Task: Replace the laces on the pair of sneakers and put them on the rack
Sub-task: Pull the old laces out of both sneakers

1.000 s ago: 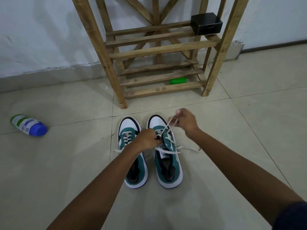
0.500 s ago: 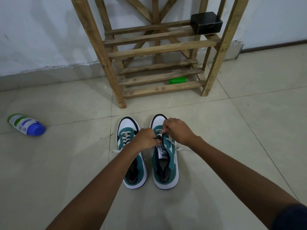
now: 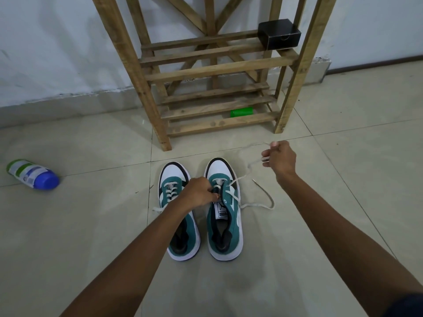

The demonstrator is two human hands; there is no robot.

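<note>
- Shoes sit side by side on the floor (image 3: 297, 225).
- Left hand (image 3: 198, 193) grips the right shoe (image 3: 225, 216).
- Right hand (image 3: 279, 159) pinches its white lace (image 3: 253, 164), up at two o'clock.

Both forearms were bare to the hands; the left hand (image 3: 198, 192) and right hand (image 3: 279, 159) wore nothing. A dark navy sleeve (image 3: 406, 305) edged in at five o'clock.

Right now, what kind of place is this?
Probably a home entryway or utility corner: a wooden shoe rack against a white wall, a tiled floor, and sneakers being laced.
</note>
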